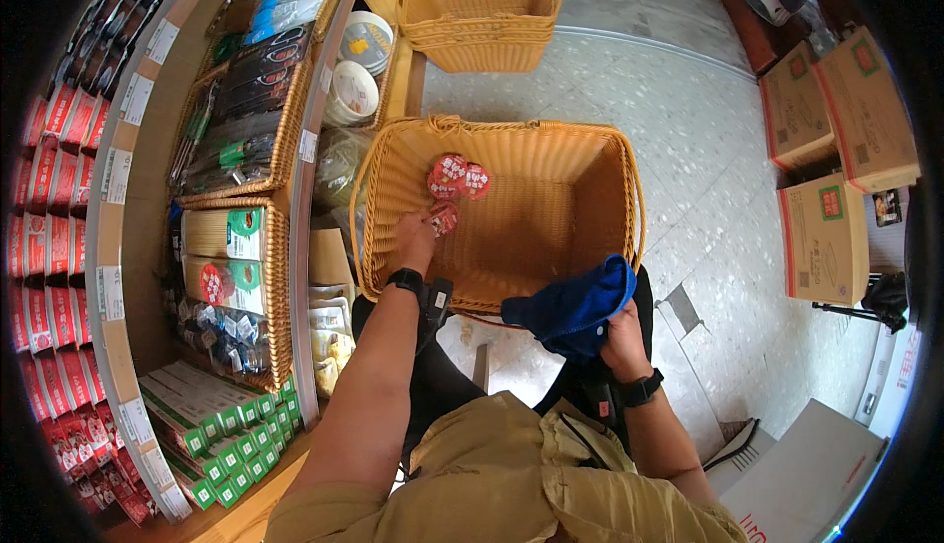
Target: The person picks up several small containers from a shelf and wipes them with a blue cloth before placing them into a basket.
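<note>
A large woven basket [590,132] stands in front of me. My left hand [414,238] reaches inside it near the left wall, its fingers closed on a small red pack [442,216] with white print. Two more red round-topped packs [458,178] lie close together on the basket's bottom, just beyond that hand. A blue cloth [570,309] hangs over the basket's near right edge, with my right hand [623,344] gripping its right end. Each wrist wears a black band.
Shelves on the left hold a wicker tray [280,287] of packets, green-ended boxes [231,454] and red packs [59,248]. White bowls [352,90] stand beyond. Stacked baskets [482,12] sit ahead. Cardboard cartons [826,238] are piled at the right, with a white box [801,469] nearer.
</note>
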Demonstrator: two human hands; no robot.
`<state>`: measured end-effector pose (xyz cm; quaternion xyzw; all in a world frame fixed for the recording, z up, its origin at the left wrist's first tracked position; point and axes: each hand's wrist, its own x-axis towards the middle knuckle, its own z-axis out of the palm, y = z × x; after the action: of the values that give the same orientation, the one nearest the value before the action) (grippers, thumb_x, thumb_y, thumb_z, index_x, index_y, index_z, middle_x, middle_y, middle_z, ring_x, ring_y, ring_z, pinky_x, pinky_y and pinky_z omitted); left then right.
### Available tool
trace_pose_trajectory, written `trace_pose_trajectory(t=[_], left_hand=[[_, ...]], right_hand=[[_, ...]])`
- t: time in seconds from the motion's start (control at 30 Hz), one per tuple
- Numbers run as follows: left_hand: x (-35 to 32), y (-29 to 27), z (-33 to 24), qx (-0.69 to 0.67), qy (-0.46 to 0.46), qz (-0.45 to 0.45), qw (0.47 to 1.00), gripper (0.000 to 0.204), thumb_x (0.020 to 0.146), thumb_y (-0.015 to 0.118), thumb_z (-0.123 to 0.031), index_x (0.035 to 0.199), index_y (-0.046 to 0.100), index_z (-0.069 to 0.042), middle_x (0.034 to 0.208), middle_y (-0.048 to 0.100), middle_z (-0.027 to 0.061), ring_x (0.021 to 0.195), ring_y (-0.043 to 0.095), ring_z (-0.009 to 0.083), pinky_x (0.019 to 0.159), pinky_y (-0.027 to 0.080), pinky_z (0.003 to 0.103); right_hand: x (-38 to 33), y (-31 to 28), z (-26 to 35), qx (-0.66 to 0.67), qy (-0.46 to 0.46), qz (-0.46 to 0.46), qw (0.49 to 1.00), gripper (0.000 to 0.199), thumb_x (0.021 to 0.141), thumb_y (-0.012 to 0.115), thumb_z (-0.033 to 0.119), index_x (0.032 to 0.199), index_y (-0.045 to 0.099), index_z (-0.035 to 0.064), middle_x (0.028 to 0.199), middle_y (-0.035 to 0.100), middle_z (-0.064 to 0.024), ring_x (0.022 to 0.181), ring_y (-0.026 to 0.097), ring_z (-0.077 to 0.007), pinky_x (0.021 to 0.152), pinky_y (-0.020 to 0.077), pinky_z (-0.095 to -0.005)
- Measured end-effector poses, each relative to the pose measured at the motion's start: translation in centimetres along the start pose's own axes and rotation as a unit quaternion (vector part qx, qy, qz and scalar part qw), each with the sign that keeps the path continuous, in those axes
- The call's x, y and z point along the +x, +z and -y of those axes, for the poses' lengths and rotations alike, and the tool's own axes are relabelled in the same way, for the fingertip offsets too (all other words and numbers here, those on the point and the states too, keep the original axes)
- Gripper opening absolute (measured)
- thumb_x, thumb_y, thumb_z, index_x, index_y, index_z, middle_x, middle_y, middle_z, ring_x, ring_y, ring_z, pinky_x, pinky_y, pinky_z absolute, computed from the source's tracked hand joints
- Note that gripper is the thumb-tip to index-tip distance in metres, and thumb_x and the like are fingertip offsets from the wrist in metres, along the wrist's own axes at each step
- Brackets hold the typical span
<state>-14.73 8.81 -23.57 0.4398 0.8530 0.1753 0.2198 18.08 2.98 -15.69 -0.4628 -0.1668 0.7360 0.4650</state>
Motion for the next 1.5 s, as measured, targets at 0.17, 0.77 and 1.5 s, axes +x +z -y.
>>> trace_pose_trajectory(t=[0.17,0.77,1.5], left_hand=[[2.3,2.8,2.7,0.045,0.056,0.015,0.997,0.02,0.086,0.051,-0.011,0.097,0.063,0.001,0.08,0.061,0.0193,0.067,0.058,0.0277,0.058,0.048,0.041],[3.1,3.4,3.4,0.073,0.076,0.079,0.991,0.004,0.077,0.051,0.002,0.074,0.054,0.002,0.068,0.052,0.0193,0.064,0.051,0.0341,0.058,0.043,0.042],[6.0,8.8,7.5,0.128,0.025,0.163,0.978,0.016,0.075,0.063,-0.016,0.072,0.051,-0.004,0.068,0.052,0.0086,0.065,0.052,0.0185,0.06,0.044,0.03]], right_hand=[[0.2,0.2,0.4,-0.005,0.03,0.003,1.0,0.012,0.082,0.055,0.004,0.093,0.059,0.006,0.089,0.062,-0.0003,0.079,0.058,-0.0115,0.073,0.0473,-0.0267],[0.6,0.1,0.1,-0.02,0.03,-0.026,0.999,0.016,0.081,0.057,0.006,0.097,0.058,0.0059,0.09,0.062,-0.0008,0.08,0.058,-0.0124,0.074,0.0478,-0.0284],[1.1,-0.1,0.1,-0.033,0.054,-0.011,0.998,0.017,0.081,0.055,0.004,0.097,0.057,0.0057,0.091,0.062,-0.0019,0.08,0.059,-0.0137,0.073,0.0486,-0.0287]])
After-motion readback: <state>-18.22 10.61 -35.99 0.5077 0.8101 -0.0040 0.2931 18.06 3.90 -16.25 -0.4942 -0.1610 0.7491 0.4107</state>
